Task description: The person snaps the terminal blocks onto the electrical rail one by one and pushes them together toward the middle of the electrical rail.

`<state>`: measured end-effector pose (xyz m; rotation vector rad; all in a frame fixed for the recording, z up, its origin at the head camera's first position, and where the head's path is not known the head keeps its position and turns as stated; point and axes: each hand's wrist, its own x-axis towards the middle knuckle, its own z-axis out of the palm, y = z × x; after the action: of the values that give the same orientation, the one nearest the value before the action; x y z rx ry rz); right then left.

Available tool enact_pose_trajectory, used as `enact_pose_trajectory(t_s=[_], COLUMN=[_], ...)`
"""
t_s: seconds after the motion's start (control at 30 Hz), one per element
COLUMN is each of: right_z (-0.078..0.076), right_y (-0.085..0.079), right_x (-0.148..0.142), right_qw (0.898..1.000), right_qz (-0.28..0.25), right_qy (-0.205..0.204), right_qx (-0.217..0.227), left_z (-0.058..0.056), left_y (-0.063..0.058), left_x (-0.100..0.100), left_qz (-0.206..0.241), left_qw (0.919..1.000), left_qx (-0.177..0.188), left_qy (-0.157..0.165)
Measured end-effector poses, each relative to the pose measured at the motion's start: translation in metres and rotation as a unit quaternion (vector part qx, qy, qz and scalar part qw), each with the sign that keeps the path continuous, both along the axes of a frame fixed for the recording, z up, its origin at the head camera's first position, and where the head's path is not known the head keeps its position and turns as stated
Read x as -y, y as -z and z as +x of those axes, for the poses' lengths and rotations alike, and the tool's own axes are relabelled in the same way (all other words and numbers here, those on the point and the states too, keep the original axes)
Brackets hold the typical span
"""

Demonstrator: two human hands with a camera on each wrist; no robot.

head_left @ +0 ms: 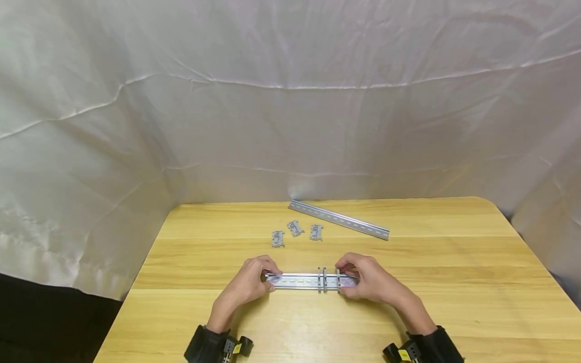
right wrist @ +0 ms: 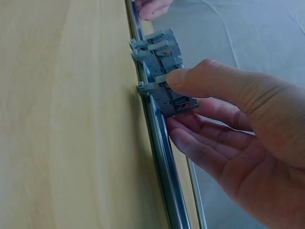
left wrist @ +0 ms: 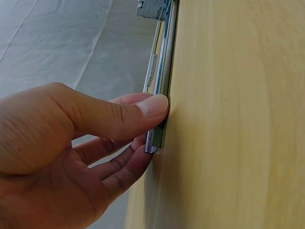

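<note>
A slotted metal DIN rail [head_left: 292,282] lies crosswise in front of me. My left hand [head_left: 248,280] pinches its left end, with the thumb [left wrist: 153,106] on the near edge and the other fingers behind. Three grey terminal blocks sit across the right half of the rail; two stand close together, one of them this terminal block [head_left: 319,280]. The third terminal block [right wrist: 163,98] is a little to their right. My right hand [head_left: 371,280] grips that third block, thumb on its near side and fingers around the far side.
Beyond the rail, several loose parts lie on the wooden table [head_left: 204,252]: a left terminal block [head_left: 278,239], a tilted terminal block [head_left: 295,228] and a right terminal block [head_left: 316,232]. A second DIN rail [head_left: 338,219] lies slantwise behind them. Pale cloth [head_left: 290,126] hangs at the back.
</note>
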<state>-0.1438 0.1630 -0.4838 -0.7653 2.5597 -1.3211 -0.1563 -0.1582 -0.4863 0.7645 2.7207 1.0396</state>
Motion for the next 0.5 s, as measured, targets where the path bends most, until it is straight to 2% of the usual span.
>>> enact_pose_trajectory(t_s=[0.5], right_z=[-0.002], right_y=[0.004], right_x=[0.015], right_qw=[1.0], right_qz=[-0.005], right_qy=[-0.002], right_qx=[-0.01], left_z=[-0.001], left_y=[0.001], left_x=[0.0], left_qz=[-0.002], left_qw=[1.0], left_qx=[-0.002], left_qy=[0.0])
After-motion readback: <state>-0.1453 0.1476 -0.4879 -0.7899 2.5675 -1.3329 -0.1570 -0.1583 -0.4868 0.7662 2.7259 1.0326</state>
